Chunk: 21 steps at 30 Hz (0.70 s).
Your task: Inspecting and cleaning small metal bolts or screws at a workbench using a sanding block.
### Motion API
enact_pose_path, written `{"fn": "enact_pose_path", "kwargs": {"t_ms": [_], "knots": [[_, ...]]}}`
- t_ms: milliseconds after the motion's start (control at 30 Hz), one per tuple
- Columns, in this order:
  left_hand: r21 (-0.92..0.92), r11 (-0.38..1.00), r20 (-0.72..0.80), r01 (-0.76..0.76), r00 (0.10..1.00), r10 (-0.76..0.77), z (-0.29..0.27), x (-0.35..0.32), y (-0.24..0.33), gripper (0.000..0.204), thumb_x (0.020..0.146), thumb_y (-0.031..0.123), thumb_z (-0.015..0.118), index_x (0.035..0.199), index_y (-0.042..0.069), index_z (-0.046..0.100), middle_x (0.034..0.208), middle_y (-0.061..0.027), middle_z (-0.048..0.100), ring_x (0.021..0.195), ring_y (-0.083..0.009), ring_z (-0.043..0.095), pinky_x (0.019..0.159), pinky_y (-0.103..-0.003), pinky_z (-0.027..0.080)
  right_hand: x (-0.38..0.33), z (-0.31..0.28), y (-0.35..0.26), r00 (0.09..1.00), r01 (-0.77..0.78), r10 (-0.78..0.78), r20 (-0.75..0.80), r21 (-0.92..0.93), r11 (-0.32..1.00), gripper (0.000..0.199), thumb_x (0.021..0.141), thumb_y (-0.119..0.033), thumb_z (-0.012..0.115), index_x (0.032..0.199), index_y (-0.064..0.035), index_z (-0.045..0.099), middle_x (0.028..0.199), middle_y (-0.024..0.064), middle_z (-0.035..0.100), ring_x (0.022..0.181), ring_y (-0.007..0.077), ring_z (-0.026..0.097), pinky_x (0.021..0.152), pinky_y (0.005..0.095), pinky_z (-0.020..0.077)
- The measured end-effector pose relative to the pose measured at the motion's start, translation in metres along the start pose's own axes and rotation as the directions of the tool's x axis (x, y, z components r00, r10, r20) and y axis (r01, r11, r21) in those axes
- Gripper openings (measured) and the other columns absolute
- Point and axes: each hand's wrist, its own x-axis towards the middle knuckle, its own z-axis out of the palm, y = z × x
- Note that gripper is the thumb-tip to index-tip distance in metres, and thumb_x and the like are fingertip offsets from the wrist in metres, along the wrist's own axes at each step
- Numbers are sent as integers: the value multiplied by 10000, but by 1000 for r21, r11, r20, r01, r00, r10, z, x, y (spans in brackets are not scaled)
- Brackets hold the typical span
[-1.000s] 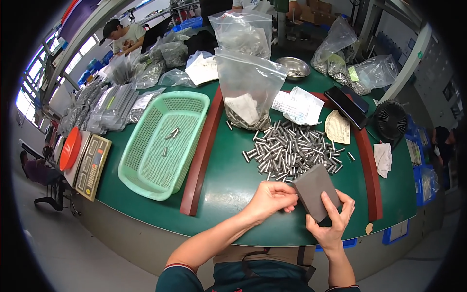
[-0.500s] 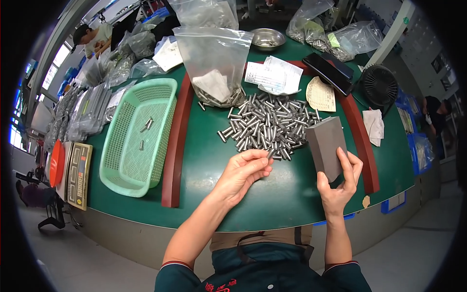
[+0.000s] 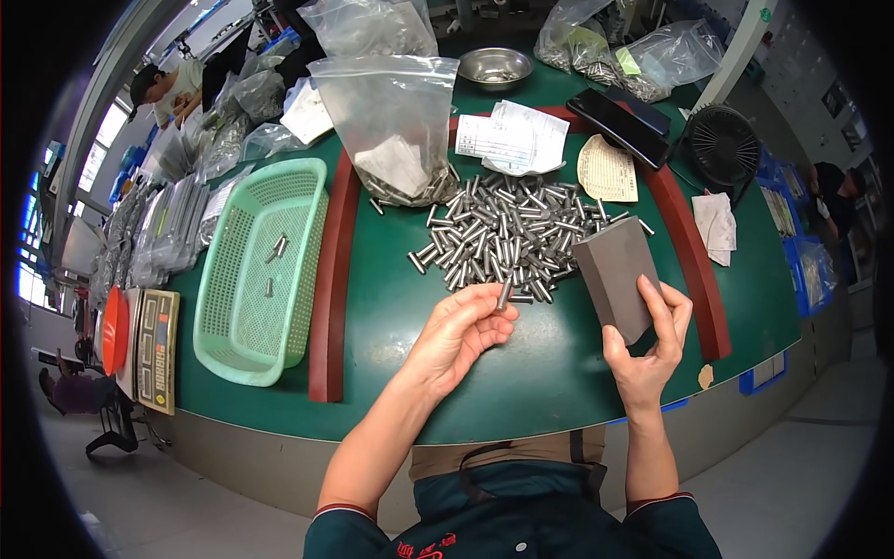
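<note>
Between the thumb and forefinger of my left hand (image 3: 463, 334) is a small metal pin (image 3: 504, 296), held nearly upright. My right hand (image 3: 651, 347) grips a dark grey rectangular block (image 3: 618, 277) from its right side and lower end, the block tilted over the green table (image 3: 419, 382). Just beyond my left hand spreads a heap of similar headed steel pins (image 3: 507, 228), reaching as far as the block's left edge. To the left, a pale green perforated basket (image 3: 207, 321) has a few pins (image 3: 277, 248) lying on its bottom.
Dark red bars (image 3: 331, 307) border the work area on both sides. Behind the heap stand a clear bag of parts (image 3: 386, 112), papers (image 3: 512, 140), a metal bowl (image 3: 494, 67) and a black phone (image 3: 618, 128). At right is a black fan (image 3: 720, 147); at left, a scale (image 3: 155, 349).
The pin in my left hand has turned more upright, and that hand has shifted slightly left. The block stays in my right hand, tilted a little more. The whole view has shifted slightly.
</note>
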Motion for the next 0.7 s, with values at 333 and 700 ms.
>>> {"fn": "enact_pose_path", "kwargs": {"t_ms": [333, 700], "knots": [[13, 999, 34, 30, 999, -30, 0, 1, 0, 264, 909, 148, 548, 1088, -45, 570, 847, -90, 637, 723, -121, 597, 661, -238, 511, 0, 0, 0, 1000, 5, -5, 16, 10, 1000, 597, 553, -104, 710, 1143, -60, 628, 1071, 111, 466, 941, 233, 493, 780, 339, 432], [-91, 988, 32, 121, 992, -119, -1, 3, 0, 359, 922, 158, 567, 1209, -49, 507, 874, -97, 642, 716, -108, 622, 636, -205, 543, 0, 0, 0, 1000, 4, -4, 24, 10, 1000, 591, 558, -111, 711, 1141, -59, 628, 1078, 111, 469, 945, 231, 496, 787, 340, 433]]}}
